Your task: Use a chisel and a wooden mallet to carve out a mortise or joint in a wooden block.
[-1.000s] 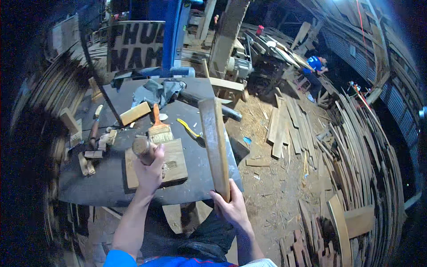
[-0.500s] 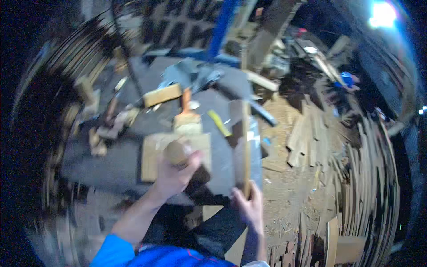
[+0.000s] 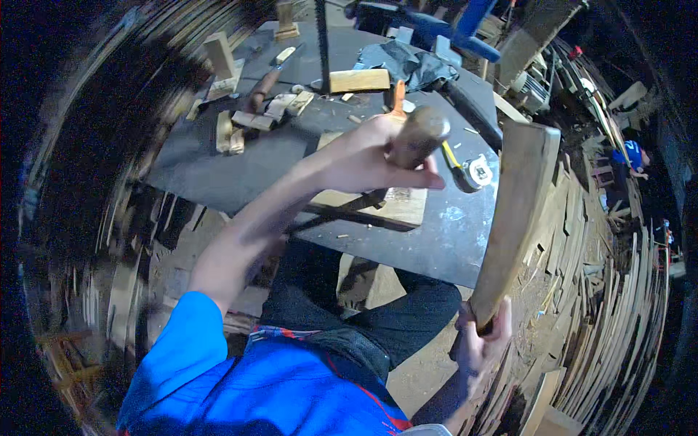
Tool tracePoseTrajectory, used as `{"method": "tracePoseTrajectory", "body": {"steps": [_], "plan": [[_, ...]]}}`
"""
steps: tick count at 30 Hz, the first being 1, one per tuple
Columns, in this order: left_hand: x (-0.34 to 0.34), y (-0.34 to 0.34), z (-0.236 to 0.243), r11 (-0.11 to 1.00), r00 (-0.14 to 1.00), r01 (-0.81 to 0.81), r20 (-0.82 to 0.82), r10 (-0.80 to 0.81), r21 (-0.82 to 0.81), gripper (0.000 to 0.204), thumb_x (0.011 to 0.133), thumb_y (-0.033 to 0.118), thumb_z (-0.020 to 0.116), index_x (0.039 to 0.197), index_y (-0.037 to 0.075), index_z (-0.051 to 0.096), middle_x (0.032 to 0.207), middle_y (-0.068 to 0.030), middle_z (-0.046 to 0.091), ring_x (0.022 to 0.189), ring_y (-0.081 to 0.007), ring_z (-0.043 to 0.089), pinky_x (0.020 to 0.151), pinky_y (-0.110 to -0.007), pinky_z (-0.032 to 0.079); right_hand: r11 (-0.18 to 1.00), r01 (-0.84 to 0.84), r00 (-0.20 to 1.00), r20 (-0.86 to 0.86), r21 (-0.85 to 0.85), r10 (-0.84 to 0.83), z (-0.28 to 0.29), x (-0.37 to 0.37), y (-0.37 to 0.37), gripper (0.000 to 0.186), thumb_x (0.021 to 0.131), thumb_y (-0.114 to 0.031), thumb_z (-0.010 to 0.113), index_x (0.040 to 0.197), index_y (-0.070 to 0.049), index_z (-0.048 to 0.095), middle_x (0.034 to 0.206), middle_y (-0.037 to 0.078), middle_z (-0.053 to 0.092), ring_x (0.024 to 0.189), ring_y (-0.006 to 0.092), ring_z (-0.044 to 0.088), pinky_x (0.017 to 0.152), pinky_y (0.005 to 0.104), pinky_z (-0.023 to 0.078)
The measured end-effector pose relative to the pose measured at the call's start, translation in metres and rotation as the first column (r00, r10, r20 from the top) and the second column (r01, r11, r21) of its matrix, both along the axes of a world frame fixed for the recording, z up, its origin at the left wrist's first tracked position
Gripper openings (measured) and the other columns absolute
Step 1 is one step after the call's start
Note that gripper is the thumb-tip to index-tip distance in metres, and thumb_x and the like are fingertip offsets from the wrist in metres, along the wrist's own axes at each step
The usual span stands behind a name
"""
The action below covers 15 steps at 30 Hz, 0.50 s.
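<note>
My left hand [image 3: 363, 160] is closed around the thick round wooden handle of what looks like a chisel [image 3: 423, 134], the handle's end turned up toward me. Its lower part is mostly hidden behind the hand. Beneath lies a flat wooden board [image 3: 408, 207] on the dark table. In my right hand [image 3: 486, 345] is a long, paddle-shaped wooden mallet [image 3: 518, 203], gripped by its narrow end and raised upright beside the table's right edge. The mallet is apart from the chisel handle.
On the dark table [image 3: 196, 163] are a tape measure [image 3: 476, 173], an orange-handled brush [image 3: 398, 100], a wooden block [image 3: 360, 80], crumpled grey sheeting [image 3: 400, 64] and several wood offcuts. Stacked planks [image 3: 618, 291] line the right side. A person in blue [image 3: 630, 155] is at far right.
My view has swung, so the table shows higher and tilted. The mallet, seen edge-on before, now shows its broad face. Both hands still hold the same tools.
</note>
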<state>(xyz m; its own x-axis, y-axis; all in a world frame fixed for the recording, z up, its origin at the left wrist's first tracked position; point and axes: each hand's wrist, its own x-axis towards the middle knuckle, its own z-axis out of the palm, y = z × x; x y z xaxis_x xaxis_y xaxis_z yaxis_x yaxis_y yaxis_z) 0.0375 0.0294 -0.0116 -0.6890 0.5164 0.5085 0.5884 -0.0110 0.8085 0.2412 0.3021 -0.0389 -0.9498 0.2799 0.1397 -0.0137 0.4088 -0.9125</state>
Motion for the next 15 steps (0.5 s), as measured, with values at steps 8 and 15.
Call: {"method": "tracePoseTrajectory", "body": {"steps": [8,15], "plan": [[0.001,0.012,-0.012,0.997,0.996,-0.042,0.087,0.035,0.071,0.030,0.091,0.033,0.068,0.082,0.005,0.070,0.064,-0.0021,0.067,0.058,-0.0095,0.063,0.055,-0.029,0.049,0.993,0.104,0.993,-0.070,0.060,-0.100,0.010,0.007,0.007,0.030,0.088,-0.002,0.068,0.114,-0.002,0.054,0.082,0.006,0.061,0.067,0.0118,0.054,0.059,0.0266,0.043],[0.000,0.013,-0.012,0.999,0.988,-0.043,0.148,0.039,0.028,0.035,0.090,0.037,0.068,0.078,0.004,0.068,0.061,-0.0026,0.065,0.054,-0.0112,0.062,0.053,-0.030,0.048,0.957,0.164,0.933,-0.353,0.240,-0.071,0.069,-0.013,0.007,0.035,0.099,-0.034,0.056,0.112,-0.003,0.053,0.070,0.007,0.057,0.052,0.0127,0.049,0.048,0.0248,0.040]]}}
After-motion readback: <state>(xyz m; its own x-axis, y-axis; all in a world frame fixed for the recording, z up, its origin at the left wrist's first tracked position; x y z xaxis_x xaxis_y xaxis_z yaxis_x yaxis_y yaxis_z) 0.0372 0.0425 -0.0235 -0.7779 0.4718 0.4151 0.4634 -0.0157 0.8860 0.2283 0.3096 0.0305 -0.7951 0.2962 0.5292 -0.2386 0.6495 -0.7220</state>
